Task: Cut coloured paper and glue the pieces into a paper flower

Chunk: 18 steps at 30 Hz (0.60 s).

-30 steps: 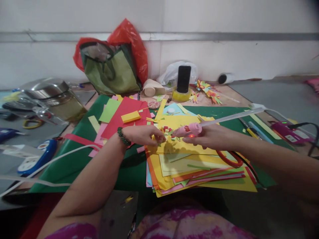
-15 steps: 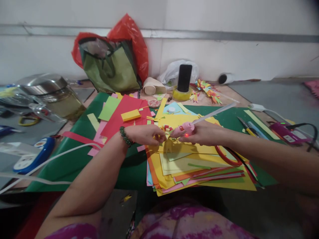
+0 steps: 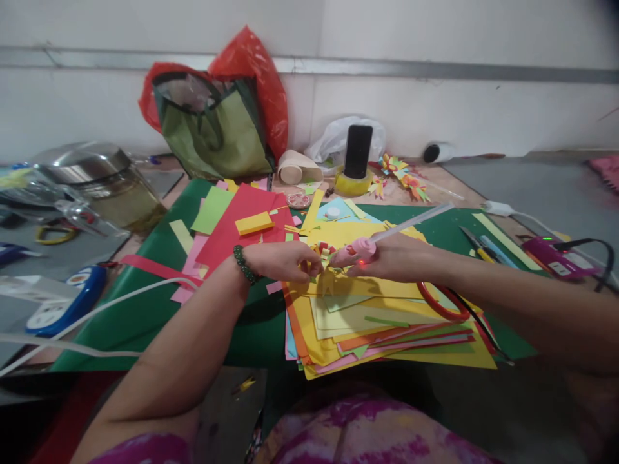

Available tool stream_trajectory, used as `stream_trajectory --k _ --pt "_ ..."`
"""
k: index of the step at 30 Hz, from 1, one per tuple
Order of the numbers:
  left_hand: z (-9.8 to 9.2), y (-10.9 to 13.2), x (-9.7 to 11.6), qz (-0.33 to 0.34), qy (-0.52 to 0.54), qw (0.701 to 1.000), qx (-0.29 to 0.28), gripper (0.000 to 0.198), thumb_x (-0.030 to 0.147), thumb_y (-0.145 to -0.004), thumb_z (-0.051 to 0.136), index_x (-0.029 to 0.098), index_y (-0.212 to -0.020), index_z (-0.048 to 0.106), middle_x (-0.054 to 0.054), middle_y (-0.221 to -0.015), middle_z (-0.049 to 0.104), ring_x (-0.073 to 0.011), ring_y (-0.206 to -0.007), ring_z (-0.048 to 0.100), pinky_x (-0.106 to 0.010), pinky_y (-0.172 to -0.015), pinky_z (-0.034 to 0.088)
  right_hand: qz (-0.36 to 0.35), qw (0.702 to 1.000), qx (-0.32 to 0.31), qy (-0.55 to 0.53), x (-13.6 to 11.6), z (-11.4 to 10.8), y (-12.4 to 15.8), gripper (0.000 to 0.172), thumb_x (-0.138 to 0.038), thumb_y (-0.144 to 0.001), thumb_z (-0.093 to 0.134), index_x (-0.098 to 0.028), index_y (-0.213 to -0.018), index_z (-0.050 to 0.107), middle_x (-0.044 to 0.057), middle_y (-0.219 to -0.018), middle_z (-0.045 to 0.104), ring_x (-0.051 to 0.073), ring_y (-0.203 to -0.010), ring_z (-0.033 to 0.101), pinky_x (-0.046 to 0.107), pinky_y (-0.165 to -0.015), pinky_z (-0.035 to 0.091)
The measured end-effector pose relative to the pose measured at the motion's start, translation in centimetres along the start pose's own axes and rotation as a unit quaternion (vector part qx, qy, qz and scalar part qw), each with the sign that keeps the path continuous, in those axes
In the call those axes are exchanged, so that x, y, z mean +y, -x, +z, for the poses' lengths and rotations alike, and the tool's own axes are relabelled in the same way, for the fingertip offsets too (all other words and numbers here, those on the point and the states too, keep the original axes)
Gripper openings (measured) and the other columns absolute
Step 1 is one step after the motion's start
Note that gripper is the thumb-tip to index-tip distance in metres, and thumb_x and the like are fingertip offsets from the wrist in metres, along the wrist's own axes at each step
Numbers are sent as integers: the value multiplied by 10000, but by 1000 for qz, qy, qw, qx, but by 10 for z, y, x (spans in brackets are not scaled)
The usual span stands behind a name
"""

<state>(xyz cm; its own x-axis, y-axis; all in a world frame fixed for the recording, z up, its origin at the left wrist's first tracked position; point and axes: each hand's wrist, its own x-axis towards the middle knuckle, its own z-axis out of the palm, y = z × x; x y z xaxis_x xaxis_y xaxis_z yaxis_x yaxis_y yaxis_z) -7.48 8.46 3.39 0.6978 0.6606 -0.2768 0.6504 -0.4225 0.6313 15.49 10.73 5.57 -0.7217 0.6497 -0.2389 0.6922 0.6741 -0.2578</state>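
White-walled workroom, seen over my remote feed from the head camera: a dark green paper sheet (image 3: 145, 316) covers the table, and on it lies a loose stack of yellow, orange, pink and red paper sheets (image 3: 367, 322) directly in front of the person. At the stack's far edge the two hands work close together, almost touching. The left hand (image 3: 283, 261), a green bead bracelet at its wrist, has its fingertips pinched on a small yellow paper piece (image 3: 311, 272) resting on the top sheet. The right hand (image 3: 396, 258) is wrapped around a pink hot-glue gun (image 3: 358, 250) with a red light showing; its nozzle points at the pinched piece, and a translucent glue stick (image 3: 413, 222) juts from its back end towards the right. I cannot tell whether the nozzle touches the paper. Red, green and yellow paper scraps (image 3: 326, 248) lie just behind the nozzle. Red-handled scissors (image 3: 442, 306) lie on the stack under the right wrist. Against the wall stand an olive-green tote bag (image 3: 217, 135), a red plastic bag (image 3: 256, 71) behind it, and a black phone (image 3: 358, 151) propped in a yellow tape roll (image 3: 352, 185). A steel-lidded glass jar (image 3: 104, 187) stands at left.
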Motion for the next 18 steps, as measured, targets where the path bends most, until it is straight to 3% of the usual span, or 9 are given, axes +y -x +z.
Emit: stream_trajectory --k 5,18 --pt "0 0 0 -6 -12 1000 -5 273 89 -707 537 154 -928 685 -10 -811 657 -132 -757 597 -193 -665 439 15 999 -37 10 0 -1 2 352 -367 -860 521 -400 -1178 669 -19 -1069 708 215 -922 620 272 -705 401" --pt "1 -1 0 -16 2 1000 -3 295 78 -697 540 146 -946 683 -15 -809 672 -136 -744 598 -199 -667 438 -1 999 -16 32 0 1 2 330 -361 -851 529 -395 -1137 689 -24 -1001 713 197 -841 609 257 -640 364"
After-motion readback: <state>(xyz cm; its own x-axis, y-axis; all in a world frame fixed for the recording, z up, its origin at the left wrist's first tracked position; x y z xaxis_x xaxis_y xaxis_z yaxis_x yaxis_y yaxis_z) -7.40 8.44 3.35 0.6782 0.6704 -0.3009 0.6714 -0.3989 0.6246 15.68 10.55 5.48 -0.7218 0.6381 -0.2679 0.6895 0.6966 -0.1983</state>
